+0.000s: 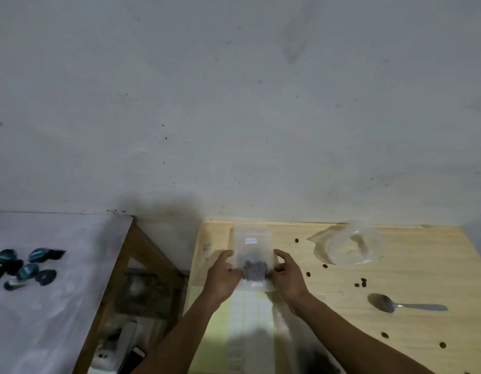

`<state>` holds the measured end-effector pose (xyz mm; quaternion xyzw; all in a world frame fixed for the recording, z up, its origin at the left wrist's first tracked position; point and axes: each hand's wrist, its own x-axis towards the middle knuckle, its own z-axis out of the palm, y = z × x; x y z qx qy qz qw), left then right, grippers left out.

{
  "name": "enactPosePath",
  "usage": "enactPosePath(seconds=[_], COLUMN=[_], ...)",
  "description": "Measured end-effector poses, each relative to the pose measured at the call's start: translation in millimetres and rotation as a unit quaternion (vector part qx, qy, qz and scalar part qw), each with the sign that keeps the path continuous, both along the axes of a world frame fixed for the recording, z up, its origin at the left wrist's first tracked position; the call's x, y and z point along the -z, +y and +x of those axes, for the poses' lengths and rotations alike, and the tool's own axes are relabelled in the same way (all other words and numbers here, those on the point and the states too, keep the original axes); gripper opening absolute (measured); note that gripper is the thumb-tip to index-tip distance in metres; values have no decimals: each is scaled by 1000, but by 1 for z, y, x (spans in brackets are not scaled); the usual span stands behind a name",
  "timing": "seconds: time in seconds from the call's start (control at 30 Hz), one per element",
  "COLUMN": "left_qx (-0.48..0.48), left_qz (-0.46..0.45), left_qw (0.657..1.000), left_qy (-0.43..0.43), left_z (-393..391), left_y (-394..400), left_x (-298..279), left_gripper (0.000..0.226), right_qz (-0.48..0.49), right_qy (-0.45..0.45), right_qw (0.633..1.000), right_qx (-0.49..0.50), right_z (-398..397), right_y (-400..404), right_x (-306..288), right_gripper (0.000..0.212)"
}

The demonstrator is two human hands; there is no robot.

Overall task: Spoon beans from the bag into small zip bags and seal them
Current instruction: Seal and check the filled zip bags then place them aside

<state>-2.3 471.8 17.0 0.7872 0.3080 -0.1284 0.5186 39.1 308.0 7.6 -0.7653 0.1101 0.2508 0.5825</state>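
At the near-left part of a pale wooden bench (395,333), a small zip bag (252,255) holding a dark clump of beans (255,269) is pinched at its edges by the left hand (223,278) and right hand (287,279), apparently at the sealing stage. The spoon (395,305) lies idle to the right; stray beans and a crumpled, nearly empty clear bag (344,245) suggest filling is well advanced.

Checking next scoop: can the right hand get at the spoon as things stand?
Probably yes, once it lets go: the right hand pinches the small zip bag, and the spoon lies on bare table to its right, nothing between.
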Motion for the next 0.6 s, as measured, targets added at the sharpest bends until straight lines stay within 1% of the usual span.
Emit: enactPosePath(seconds=[0.1,0.2,0.23,0.27,0.37,0.4,0.53,0.57,0.6], left_qx=[23,33,31,31,39,41,27,18,12], left_qz=[70,111,118,127,149,149,129,129,132], left_qw=[997,993,992,991,988,988,991,991,991], left_qy=[-8,13,21,27,20,20,32,31,24], left_z=[14,27,30,32,35,36,32,30,26], left_y=[2,11,13,14,10,10,13,14,13], left_x=[9,40,51,56,49,50,51,50,45], left_gripper=[55,79,82,80,63,61,68,68,63], right_qz=[-25,-50,-59,-65,-85,-89,-95,-100,-107], right_qy=[-16,-45,-51,-53,-70,-75,-74,-73,-74], right_qw=[999,997,996,995,992,991,989,987,985], right_qx=[-23,-41,-47,-51,-59,-60,-87,-98,-113], right_z=[15,26,29,30,33,34,36,36,35], right_y=[8,13,15,16,19,19,10,4,-3], right_x=[6,11,13,15,19,21,17,14,12], right_gripper=[51,48,49,49,47,47,51,51,51])
